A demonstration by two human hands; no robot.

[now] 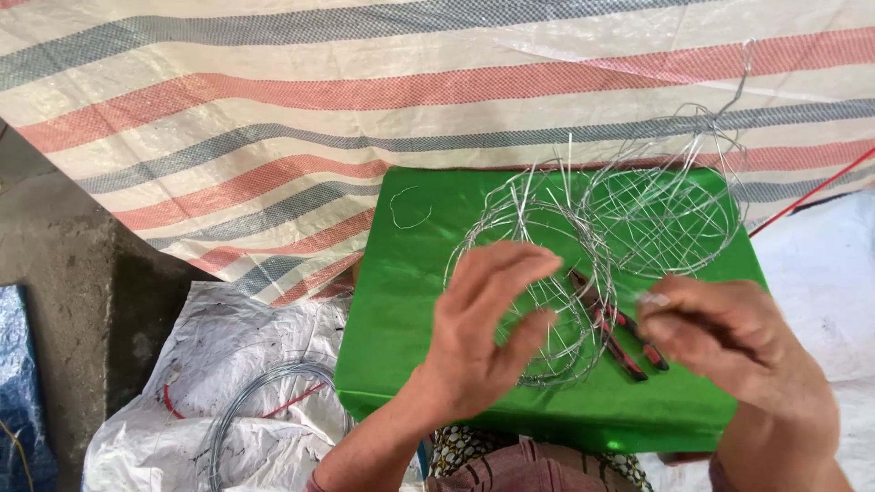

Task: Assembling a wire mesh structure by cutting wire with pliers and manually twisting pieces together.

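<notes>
The right hand (729,342) shows a closed grip: thumb and fingers are pinched together at the tips, apparently on a thin strand of wire, though motion blur there prevents confirming what is held. The left hand (488,328) is open, fingers spread and slightly curled, hovering over the near wire frame (533,273) with no firm hold on it; whether the fingertips touch the wires cannot be told.

That near frame, a round form of thin silvery wire, lies flat on the green worktop (410,328), directly beneath the left hand and just left of the right-hand pinch. A second wire frame (661,214) of similar make sits just beyond it, toward the far right corner, the two overlapping at their edges.

Judgement: the work appears to be at the tying or weaving stage on the near frame. The next move would call for steadying the frame with the left hand and guiding the pinched strand to a crossing.

Red-handled pliers (620,333) lie on the worktop between the hands (within easy reach). A loose wire offcut (406,214) lies at the far left. A wire coil (264,401) rests on white sacking below.
</notes>
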